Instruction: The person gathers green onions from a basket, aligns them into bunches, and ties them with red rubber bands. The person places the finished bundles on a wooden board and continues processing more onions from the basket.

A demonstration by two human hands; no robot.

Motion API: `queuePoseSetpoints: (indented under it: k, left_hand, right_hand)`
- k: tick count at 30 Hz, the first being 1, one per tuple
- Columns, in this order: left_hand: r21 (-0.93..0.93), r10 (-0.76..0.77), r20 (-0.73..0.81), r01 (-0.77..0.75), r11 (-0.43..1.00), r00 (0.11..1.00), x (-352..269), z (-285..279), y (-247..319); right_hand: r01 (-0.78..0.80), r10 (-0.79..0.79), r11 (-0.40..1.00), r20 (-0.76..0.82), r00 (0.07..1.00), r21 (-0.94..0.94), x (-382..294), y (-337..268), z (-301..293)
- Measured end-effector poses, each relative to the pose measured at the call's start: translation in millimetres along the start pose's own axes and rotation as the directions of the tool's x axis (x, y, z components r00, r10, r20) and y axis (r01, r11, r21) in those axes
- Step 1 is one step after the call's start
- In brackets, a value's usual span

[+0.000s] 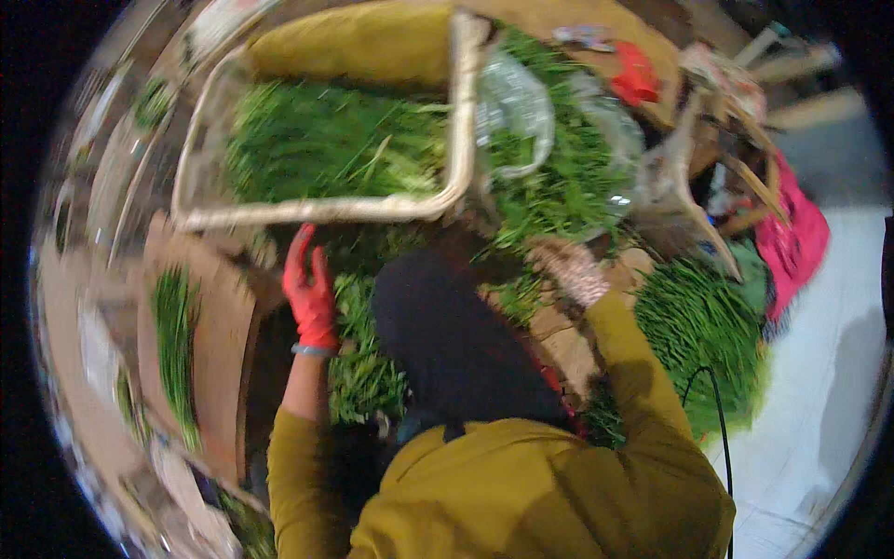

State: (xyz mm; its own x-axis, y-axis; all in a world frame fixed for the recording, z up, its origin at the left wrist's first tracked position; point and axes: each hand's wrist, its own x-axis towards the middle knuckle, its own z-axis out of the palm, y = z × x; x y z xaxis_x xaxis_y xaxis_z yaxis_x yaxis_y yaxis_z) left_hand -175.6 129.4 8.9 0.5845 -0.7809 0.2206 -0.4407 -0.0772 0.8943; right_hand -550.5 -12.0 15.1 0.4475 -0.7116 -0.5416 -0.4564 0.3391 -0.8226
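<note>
My left hand (309, 297), in a red glove, is raised with its fingers apart just below the near rim of a pale-edged basket (307, 211). Inside the basket lies a heap of long green leafy stalks (328, 143), with a rolled yellow cloth (356, 45) along its far side. My right hand (567, 267), in a light patterned glove, is blurred at the near edge of a loose pile of greens (559, 189); whether it grips any is not clear. Clear plastic (520, 105) lies over part of that pile.
A brown board (220, 349) with a bunch of green stalks (174, 349) lies at left. More greens (363, 363) are on the ground beside my knee. At right are a large heap of green stalks (698, 335), a wooden stool frame (698, 175) and a pink cloth (796, 237).
</note>
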Motion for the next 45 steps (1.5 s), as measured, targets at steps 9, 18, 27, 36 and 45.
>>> queuePoseSetpoints:
  k: [9,18,27,36,45]
  left_hand:
    - [-0.452,-0.708,-0.688,0.671,0.588,0.157,-275,-127,-155]
    - [-0.033,-0.726,-0.615,0.909,0.415,0.309,-280,-151,-192]
    - [0.284,-0.505,-0.581,0.741,0.609,0.638,-285,-22,-129]
    - [-0.071,-0.989,-0.087,0.989,0.127,0.121,-358,48,-133]
    - [-0.917,-0.986,0.004,0.394,-0.07,-0.166,-363,74,-186]
  right_hand:
    - [0.942,-0.414,0.335,0.901,0.129,0.019,36,-174,193]
    - [0.765,0.033,-0.122,0.768,0.639,-0.632,289,-19,396]
    - [0.602,0.043,0.049,0.604,0.796,-0.797,340,40,442]
    - [0.563,0.179,0.36,0.647,0.741,-0.744,265,78,395]
    - [0.741,0.412,-0.061,0.659,0.629,-0.668,137,160,372]
